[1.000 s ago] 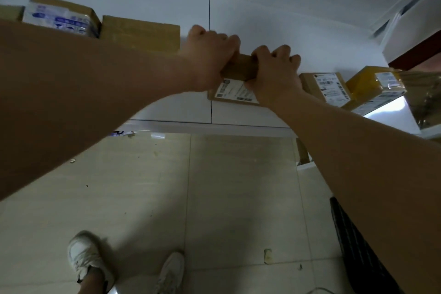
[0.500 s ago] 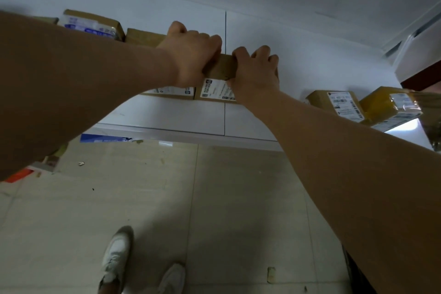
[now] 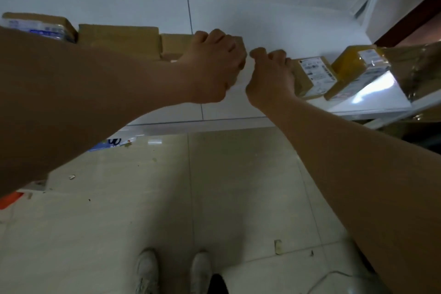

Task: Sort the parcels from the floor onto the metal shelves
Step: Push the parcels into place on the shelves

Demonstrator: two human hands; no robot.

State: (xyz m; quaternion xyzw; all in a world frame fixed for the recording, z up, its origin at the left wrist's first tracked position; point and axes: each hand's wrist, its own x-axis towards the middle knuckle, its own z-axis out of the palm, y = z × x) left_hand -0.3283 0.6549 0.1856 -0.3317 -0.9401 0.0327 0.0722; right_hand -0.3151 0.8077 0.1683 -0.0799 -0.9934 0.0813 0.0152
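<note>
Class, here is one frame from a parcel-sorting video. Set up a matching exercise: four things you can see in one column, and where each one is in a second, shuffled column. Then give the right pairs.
Things
1. plain brown box
2. yellow parcel
3. white shoes
4. orange object

Places
A. bottom of the view, on the floor
B. on the shelf, right of the right hand
C. at the left edge of the floor
D. on the shelf, left of the left hand

Pairs: 1-D, 2-B, 3-A, 4-C
</note>
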